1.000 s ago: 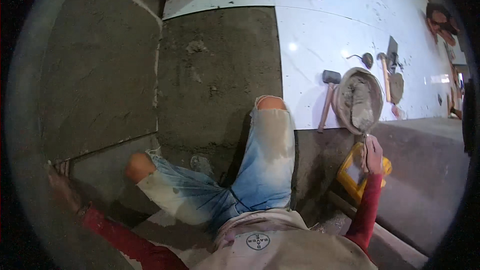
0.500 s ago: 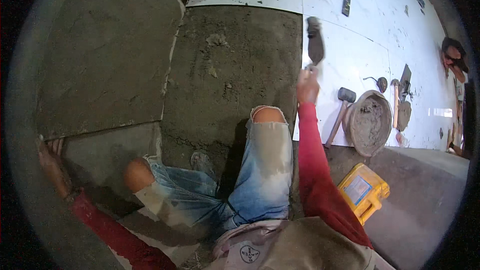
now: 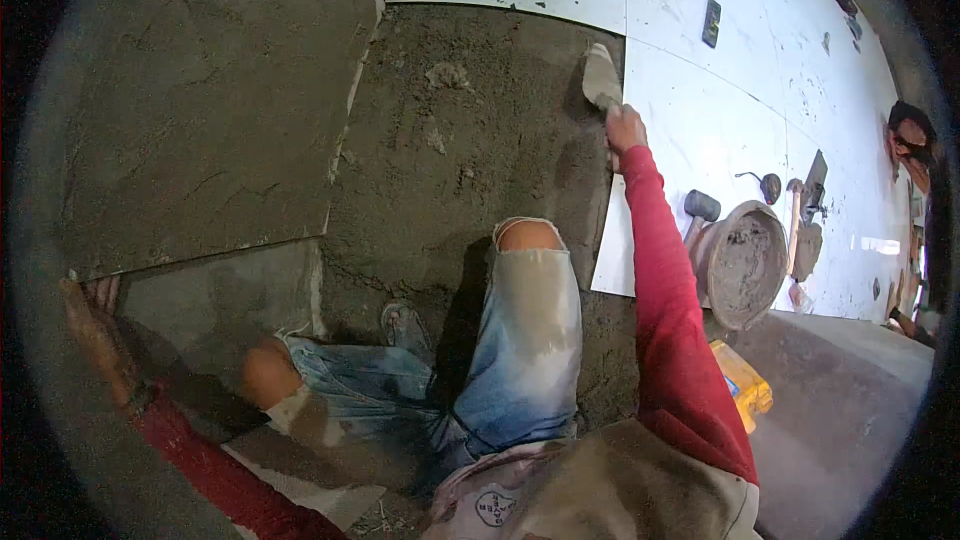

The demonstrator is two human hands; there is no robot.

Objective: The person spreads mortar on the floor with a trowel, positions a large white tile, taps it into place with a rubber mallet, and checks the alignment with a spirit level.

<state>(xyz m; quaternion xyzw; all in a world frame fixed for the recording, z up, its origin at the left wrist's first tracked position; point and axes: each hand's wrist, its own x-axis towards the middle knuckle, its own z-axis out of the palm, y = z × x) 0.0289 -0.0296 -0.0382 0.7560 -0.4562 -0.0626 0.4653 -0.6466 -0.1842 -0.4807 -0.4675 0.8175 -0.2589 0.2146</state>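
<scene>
My right hand (image 3: 625, 130) is closed round the handle of a trowel (image 3: 601, 77). Its pale blade lies at the right margin of the grey mortar bed (image 3: 450, 140), beside the edge of the white tiles (image 3: 690, 110). At the far left, my left hand (image 3: 95, 330) grips the near corner of a large tile (image 3: 200, 110) with grey mortar spread over its face. Some of those fingers are hidden behind the tile's edge. My knees are bent at the near side of the mortar bed.
On the white tiles lie a rubber mallet (image 3: 702, 206), a round basin of mortar (image 3: 745, 265), a hammer (image 3: 794, 210), a tape measure (image 3: 770, 188) and a small dark block (image 3: 711, 23). A yellow jug (image 3: 745, 385) stands by my right arm, partly covered by it.
My right hand has swung the trowel leftward, from above the white tiles onto the mortar's right margin. My left hand stays on the tile's corner. The view has shifted slightly.
</scene>
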